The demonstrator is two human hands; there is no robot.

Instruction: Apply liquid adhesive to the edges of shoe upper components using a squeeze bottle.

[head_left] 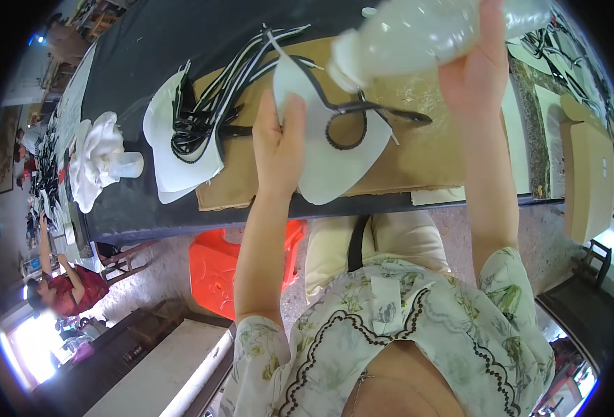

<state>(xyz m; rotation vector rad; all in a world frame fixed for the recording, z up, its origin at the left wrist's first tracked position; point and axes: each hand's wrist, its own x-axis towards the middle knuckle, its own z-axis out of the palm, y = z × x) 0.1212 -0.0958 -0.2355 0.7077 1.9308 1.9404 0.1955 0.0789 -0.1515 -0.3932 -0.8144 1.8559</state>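
My left hand (277, 149) is closed on the left edge of a flat white piece (324, 170). The piece has a pointed top and black trim around a round cutout. A black strip (394, 112) runs from the cutout out to the right. In my right hand (475, 80) a translucent plastic bottle (414, 38) lies tilted, nearly sideways. Its white neck end (346, 61) points left and down, just above the white piece. Whether anything comes out of it I cannot tell. The fingers around the bottle are partly cut off by the upper edge.
A brown cardboard sheet (435, 156) covers part of the black-topped table (133, 76). Left of it lie stacked white pieces (192, 174) with black strips (230, 90). Beyond stands a crumpled white bundle (97, 163). A cardboard box (588, 177) sits right; a red stool (213, 271) below; another person (77, 290) far left.
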